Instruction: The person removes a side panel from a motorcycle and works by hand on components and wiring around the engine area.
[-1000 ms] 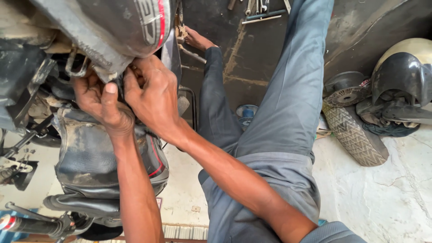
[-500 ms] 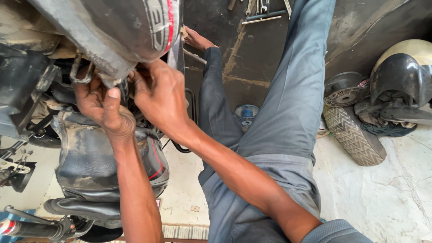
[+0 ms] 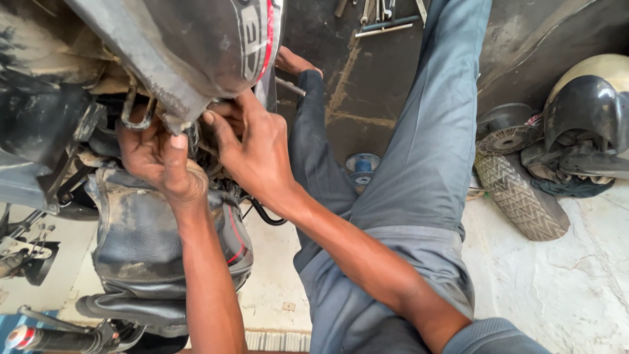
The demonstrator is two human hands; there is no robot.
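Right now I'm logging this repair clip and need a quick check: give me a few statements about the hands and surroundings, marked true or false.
1. Both hands work under the edge of the motorcycle's dark body panel. True.
2. The left hand rests flat on the floor. False: it is raised against the motorcycle's frame, beside the right hand.
3. A loose tyre lies on the floor to the person's right. True.
4. The person wears bright red trousers. False: the trousers are grey-blue.
5. Hand tools lie on the dark floor by the person's foot. True.
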